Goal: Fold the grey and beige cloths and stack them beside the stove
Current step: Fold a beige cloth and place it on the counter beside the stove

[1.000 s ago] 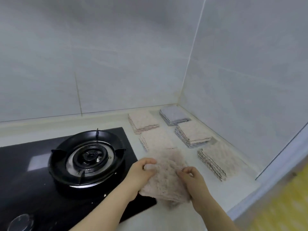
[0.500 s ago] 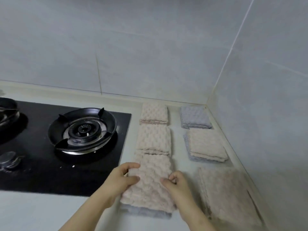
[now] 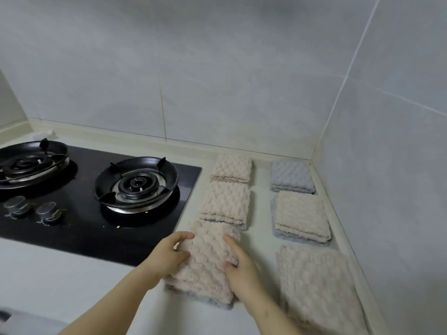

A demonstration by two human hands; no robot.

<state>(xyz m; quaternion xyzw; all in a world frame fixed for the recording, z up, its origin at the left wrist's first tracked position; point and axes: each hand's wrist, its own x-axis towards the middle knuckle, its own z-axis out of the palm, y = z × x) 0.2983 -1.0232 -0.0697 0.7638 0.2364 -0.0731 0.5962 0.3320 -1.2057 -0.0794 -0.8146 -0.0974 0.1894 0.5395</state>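
Observation:
A folded beige cloth (image 3: 205, 264) with a grey layer under it lies flat on the counter, just right of the black stove (image 3: 79, 228). My left hand (image 3: 169, 255) grips its left edge between thumb and fingers. At the cloth's right edge, my right hand (image 3: 239, 264) pinches it, with the index finger stretched along the top. Behind it two folded beige cloths (image 3: 225, 204) (image 3: 232, 168) continue the row. To the right lie a folded grey cloth (image 3: 290, 175), a beige cloth on a grey one (image 3: 301, 216) and a larger beige pile (image 3: 314, 284).
The stove has two black burners (image 3: 136, 184) (image 3: 29, 163) and two knobs (image 3: 15, 206) (image 3: 49, 211). Tiled walls close off the counter at the back and right (image 3: 387, 189). The white counter (image 3: 60, 274) runs in front of the stove.
The beige cloth, held loosely above the counter a second ago, now lies folded and flat at the front of the left row. Both hands stay on its sides. The view swung left.

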